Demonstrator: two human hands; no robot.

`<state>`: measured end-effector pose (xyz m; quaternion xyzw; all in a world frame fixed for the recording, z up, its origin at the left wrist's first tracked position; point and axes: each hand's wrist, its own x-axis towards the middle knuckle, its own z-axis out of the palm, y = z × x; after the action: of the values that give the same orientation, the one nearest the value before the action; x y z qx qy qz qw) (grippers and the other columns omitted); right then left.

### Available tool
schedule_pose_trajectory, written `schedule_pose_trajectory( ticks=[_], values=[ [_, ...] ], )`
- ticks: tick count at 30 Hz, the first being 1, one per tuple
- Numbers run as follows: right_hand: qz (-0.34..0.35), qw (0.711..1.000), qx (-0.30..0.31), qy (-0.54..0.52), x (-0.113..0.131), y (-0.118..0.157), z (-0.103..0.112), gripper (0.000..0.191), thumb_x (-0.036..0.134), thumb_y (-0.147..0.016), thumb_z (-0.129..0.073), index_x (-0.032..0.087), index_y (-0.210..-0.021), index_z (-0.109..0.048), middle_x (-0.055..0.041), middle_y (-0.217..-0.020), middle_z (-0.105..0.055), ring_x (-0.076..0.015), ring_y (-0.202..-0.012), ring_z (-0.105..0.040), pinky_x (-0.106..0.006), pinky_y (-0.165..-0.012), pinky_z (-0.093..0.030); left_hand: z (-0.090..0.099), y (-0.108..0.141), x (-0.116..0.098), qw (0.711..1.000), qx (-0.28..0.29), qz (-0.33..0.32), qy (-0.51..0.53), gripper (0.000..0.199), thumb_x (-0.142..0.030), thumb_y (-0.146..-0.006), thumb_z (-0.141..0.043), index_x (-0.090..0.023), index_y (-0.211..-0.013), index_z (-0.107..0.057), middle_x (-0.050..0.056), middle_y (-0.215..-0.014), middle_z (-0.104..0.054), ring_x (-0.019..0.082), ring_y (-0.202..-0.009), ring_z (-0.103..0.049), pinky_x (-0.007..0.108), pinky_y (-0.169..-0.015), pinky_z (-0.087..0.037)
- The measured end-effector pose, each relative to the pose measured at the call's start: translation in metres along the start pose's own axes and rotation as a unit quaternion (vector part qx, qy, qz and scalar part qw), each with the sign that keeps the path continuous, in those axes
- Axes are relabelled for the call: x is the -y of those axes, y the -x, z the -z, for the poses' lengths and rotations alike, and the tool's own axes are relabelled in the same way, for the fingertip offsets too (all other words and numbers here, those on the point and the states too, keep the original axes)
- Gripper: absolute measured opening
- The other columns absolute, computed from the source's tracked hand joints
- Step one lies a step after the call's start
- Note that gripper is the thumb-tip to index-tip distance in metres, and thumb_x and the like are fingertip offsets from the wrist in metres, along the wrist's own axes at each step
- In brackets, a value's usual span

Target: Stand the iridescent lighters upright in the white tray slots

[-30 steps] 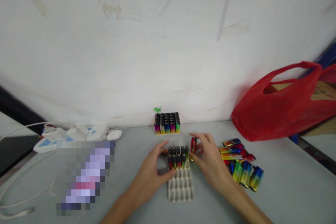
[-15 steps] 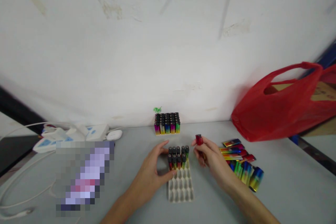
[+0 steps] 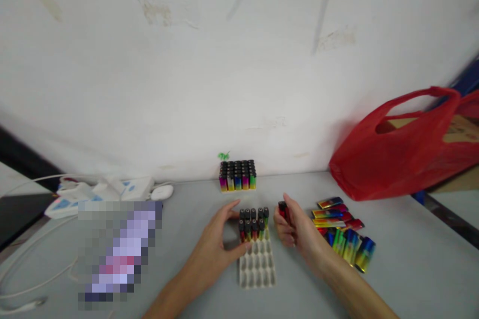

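A pale moulded tray (image 3: pixel 258 279) with rows of pockets lies on the grey table. Its far rows hold several upright lighters (image 3: pixel 254 224) with black tops and shiny coloured bodies, while the near pockets are bare. My left hand (image 3: pixel 215 241) is curved around the tray's far left side, thumb by the front row of lighters and forefinger behind the back row. To the right of the tray, my right hand (image 3: pixel 299 234) is closed around a red lighter (image 3: pixel 284 211), black end up. Its lower part is hidden in the fingers.
Against the wall stands a full block of upright lighters (image 3: pixel 238 182). Loose shiny colourful pieces (image 3: pixel 348 244) lie right of my right hand. A red plastic bag (image 3: pixel 396 159) is at the far right, a white power strip (image 3: pixel 138 189) with cables at the left, near a blurred-out purple patch (image 3: pixel 127 244).
The red lighter has turned in my right hand, so a black end now shows at the top. The fingers have curled further around it. My left hand and the tray stay put.
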<state>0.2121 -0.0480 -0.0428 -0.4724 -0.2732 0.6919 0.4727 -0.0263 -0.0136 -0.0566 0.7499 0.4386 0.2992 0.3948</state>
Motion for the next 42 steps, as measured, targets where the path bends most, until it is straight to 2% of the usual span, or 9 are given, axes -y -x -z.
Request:
schedule_pose_trajectory(
  ticks=[6, 10, 19, 25, 36, 42],
  values=[
    [-0.037, 0.999, 0.018, -0.012, 0.001, 0.006, -0.004, 0.065, 0.08, -0.084, -0.062, 0.026, -0.062, -0.031, 0.0125, -0.055, -0.016, -0.0078, -0.049, -0.005, -0.025, -0.044, -0.002, 0.0, 0.001, -0.001, 1.0, 0.0, 0.003, -0.007, 0.083, -0.024, -0.084, -0.086, -0.029, -0.158, -0.051, 0.011, -0.138, -0.073, 0.033, -0.132, -0.067, 0.053, -0.121, -0.046],
    [-0.03, 0.999, 0.004, -0.012, 0.002, 0.01, -0.009, 0.055, 0.066, -0.091, -0.052, 0.027, -0.06, -0.028, 0.0116, -0.054, -0.014, -0.0086, -0.049, -0.005, -0.025, -0.044, -0.002, 0.001, 0.001, -0.002, 1.0, 0.005, 0.004, -0.003, 0.082, -0.023, -0.085, -0.086, -0.028, -0.159, -0.051, 0.01, -0.137, -0.073, 0.033, -0.131, -0.068, 0.053, -0.121, -0.046],
    [0.014, 0.999, -0.028, 0.024, -0.001, 0.015, -0.018, 0.045, 0.057, -0.09, -0.05, 0.028, -0.06, -0.032, 0.0106, -0.051, -0.018, -0.0091, -0.046, -0.008, -0.025, -0.042, -0.006, 0.0, 0.001, -0.001, 1.0, 0.0, -0.002, -0.001, 0.082, -0.022, -0.085, -0.085, -0.028, -0.159, -0.05, 0.01, -0.137, -0.073, 0.033, -0.131, -0.068, 0.053, -0.12, -0.046],
    [0.012, 0.999, -0.033, 0.036, 0.0, 0.018, -0.021, 0.045, 0.057, -0.09, -0.049, 0.027, -0.06, -0.031, 0.0103, -0.051, -0.018, -0.0089, -0.046, -0.009, -0.024, -0.042, -0.009, 0.0, 0.0, 0.001, 1.0, 0.0, -0.005, -0.005, 0.082, -0.022, -0.085, -0.085, -0.027, -0.159, -0.05, 0.01, -0.137, -0.073, 0.032, -0.13, -0.068, 0.052, -0.12, -0.046],
    [-0.026, 0.999, -0.023, 0.012, 0.001, 0.01, -0.012, 0.06, 0.073, -0.095, -0.047, 0.026, -0.06, -0.031, 0.0116, -0.054, -0.014, -0.0089, -0.05, -0.002, -0.025, -0.045, -0.005, 0.0, 0.0, -0.002, 1.0, -0.006, -0.007, -0.004, 0.082, -0.022, -0.083, -0.088, -0.028, -0.157, -0.054, 0.01, -0.134, -0.076, 0.033, -0.129, -0.07, 0.053, -0.12, -0.048],
    [-0.024, 0.999, -0.019, 0.02, 0.0, 0.01, -0.011, 0.055, 0.068, -0.093, -0.048, 0.026, -0.06, -0.032, 0.0114, -0.054, -0.015, -0.0091, -0.05, -0.003, -0.025, -0.045, -0.007, 0.001, 0.001, -0.001, 1.0, -0.008, -0.002, -0.004, 0.083, -0.023, -0.083, -0.089, -0.028, -0.157, -0.054, 0.01, -0.135, -0.075, 0.034, -0.13, -0.07, 0.054, -0.121, -0.048]
  ],
)
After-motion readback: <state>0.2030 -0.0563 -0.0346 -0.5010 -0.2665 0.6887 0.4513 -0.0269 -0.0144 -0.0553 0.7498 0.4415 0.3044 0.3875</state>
